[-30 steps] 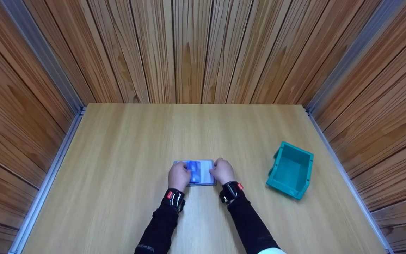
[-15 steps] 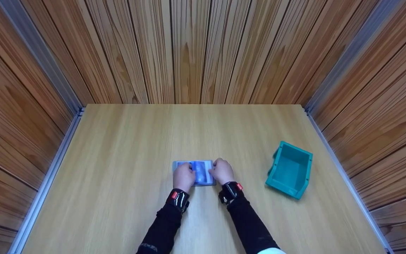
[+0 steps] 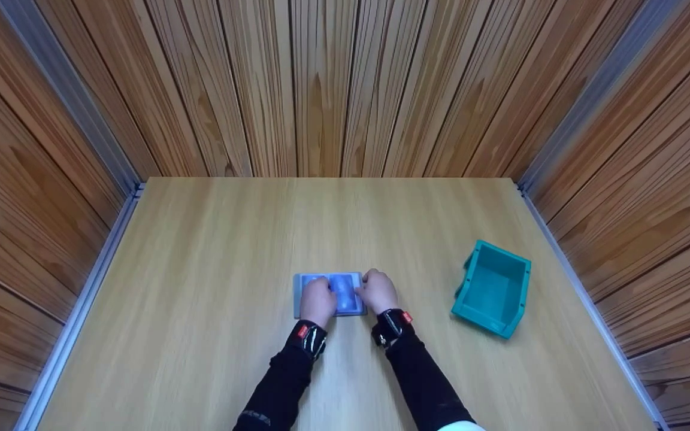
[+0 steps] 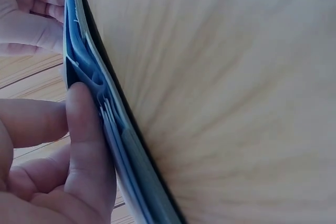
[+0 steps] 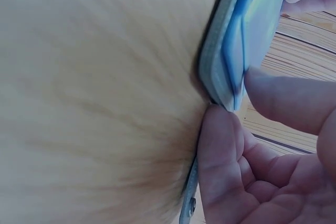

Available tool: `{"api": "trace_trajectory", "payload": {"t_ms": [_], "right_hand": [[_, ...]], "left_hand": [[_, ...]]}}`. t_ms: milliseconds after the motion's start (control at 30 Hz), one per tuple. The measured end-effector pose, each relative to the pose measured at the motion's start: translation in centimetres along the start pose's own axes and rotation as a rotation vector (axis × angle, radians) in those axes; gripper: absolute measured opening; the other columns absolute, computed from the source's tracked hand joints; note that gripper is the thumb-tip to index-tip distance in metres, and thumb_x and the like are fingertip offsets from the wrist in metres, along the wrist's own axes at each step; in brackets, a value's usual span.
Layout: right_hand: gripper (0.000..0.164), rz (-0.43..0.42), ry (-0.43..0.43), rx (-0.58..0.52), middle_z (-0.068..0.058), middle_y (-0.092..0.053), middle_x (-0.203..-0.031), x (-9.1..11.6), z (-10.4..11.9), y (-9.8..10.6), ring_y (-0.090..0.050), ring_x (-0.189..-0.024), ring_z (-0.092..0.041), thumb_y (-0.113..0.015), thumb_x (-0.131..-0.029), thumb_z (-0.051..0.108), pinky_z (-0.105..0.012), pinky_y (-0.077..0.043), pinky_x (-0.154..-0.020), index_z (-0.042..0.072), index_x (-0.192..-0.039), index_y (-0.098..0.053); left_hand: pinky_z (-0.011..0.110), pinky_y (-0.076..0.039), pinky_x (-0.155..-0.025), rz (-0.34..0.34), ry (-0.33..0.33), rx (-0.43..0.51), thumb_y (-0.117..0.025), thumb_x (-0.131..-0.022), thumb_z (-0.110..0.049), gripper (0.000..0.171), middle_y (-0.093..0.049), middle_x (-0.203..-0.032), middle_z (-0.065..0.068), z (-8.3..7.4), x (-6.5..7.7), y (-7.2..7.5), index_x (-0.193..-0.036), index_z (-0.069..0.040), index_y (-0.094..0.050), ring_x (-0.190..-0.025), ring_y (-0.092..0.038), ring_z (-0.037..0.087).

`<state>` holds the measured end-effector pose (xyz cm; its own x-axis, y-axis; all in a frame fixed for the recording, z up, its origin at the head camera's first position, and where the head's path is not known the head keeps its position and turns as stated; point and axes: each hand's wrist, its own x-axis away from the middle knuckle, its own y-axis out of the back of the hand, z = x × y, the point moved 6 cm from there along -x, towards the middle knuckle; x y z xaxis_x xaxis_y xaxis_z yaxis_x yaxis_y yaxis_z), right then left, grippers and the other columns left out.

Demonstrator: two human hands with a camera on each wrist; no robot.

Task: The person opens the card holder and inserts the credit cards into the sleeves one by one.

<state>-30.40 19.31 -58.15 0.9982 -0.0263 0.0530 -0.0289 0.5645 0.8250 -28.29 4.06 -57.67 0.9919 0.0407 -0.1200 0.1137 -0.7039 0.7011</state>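
In the head view, a grey-blue card holder with layered blue sleeves lies open on the table. My left hand reaches over its middle with curled fingers. The left wrist view has that hand's thumb and finger pinching at the edge of the blue sleeve, beside several thin stacked layers; the exact contact is partly hidden. At the right end, my right hand grips the card holder, its thumb on the blue sleeve and a fingertip against the lower corner. A strap with a metal snap shows below.
A teal plastic bin stands on the right side of the wooden table, apart from both hands. Wood-panelled walls with metal edge strips enclose the back and sides.
My left hand has moved right from the card holder's left end to its middle, baring more of that end. The blue sleeve has shifted right and lies flatter. My right hand stays put.
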Motion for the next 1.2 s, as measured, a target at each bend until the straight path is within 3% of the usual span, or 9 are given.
{"api": "trace_trajectory", "payload": {"t_ms": [233,533,967,1200], "right_hand": [[0.022,0.005,-0.004,-0.004,-0.015,-0.066,-0.089,0.0,0.0,0.1,-0.063,-0.085,-0.032,-0.076,-0.083,0.010,-0.044,-0.050,-0.078,-0.004,-0.094,-0.064],[0.022,0.004,-0.015,-0.019,-0.015,-0.067,-0.091,0.0,0.0,0.1,-0.063,-0.086,-0.032,-0.076,-0.083,0.009,-0.044,-0.050,-0.079,-0.004,-0.095,-0.064],[0.022,0.009,-0.030,-0.033,-0.014,-0.066,-0.089,0.0,-0.2,-0.1,-0.063,-0.085,-0.030,-0.076,-0.083,0.010,-0.043,-0.051,-0.078,-0.003,-0.095,-0.064],[0.022,-0.007,-0.022,-0.017,-0.014,-0.066,-0.089,0.0,-0.2,0.0,-0.063,-0.086,-0.031,-0.077,-0.082,0.010,-0.044,-0.050,-0.079,-0.003,-0.095,-0.064]], "left_hand": [[0.048,-0.050,-0.066,0.017,-0.052,-0.027,-0.068,-0.079,0.005,0.008,-0.065,-0.073,0.016,-0.5,0.1,0.0,-0.073,0.002,-0.063,-0.073,-0.064,0.037],[0.044,-0.048,-0.066,0.077,0.000,0.003,-0.069,-0.081,0.002,0.008,-0.061,-0.072,0.008,-0.1,-0.2,-0.1,-0.075,0.000,-0.064,-0.070,-0.059,0.027],[0.048,-0.050,-0.069,0.036,-0.031,-0.044,-0.068,-0.079,0.002,0.005,-0.065,-0.076,0.015,-0.2,0.1,0.2,-0.076,0.002,-0.065,-0.076,-0.064,0.035],[0.044,-0.046,-0.059,-0.018,-0.028,0.016,-0.068,-0.077,0.002,0.010,-0.057,-0.064,0.005,0.2,0.1,1.2,-0.070,-0.003,-0.062,-0.062,-0.056,0.026]]}}
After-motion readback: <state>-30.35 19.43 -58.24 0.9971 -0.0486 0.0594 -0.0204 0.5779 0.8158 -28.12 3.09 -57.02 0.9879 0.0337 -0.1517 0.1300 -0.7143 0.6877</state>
